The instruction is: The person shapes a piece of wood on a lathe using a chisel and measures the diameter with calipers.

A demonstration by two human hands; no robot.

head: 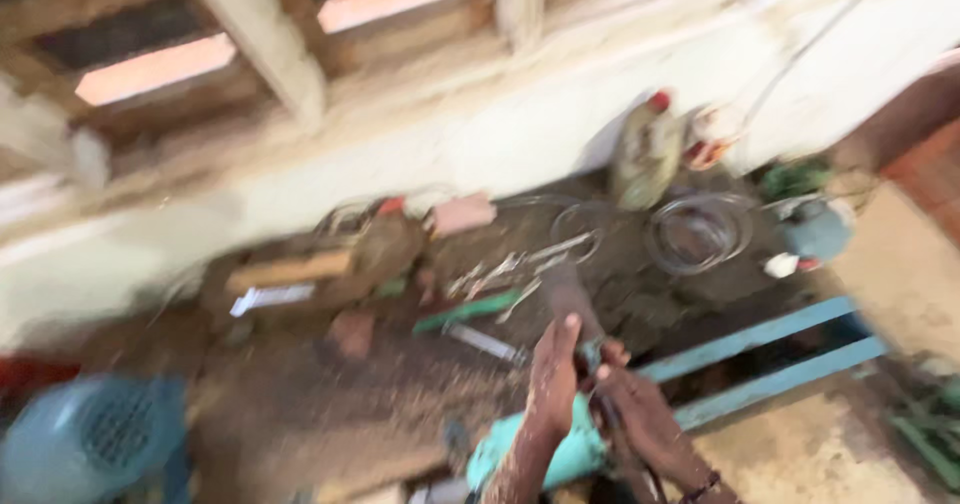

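Blurred pale bottle with red cap stands against the wall; label unclear.

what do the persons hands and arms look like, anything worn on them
Both forearms are bare, no sleeves or gloves in view. The right hand has a dark beaded band at the wrist. The left hand shows nothing worn. The picture is motion-blurred, so finer detail is unclear.

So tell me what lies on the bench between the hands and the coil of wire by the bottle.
In the head view, dark dusty bench top separates the hands from the wire coil; blur hides anything smaller.
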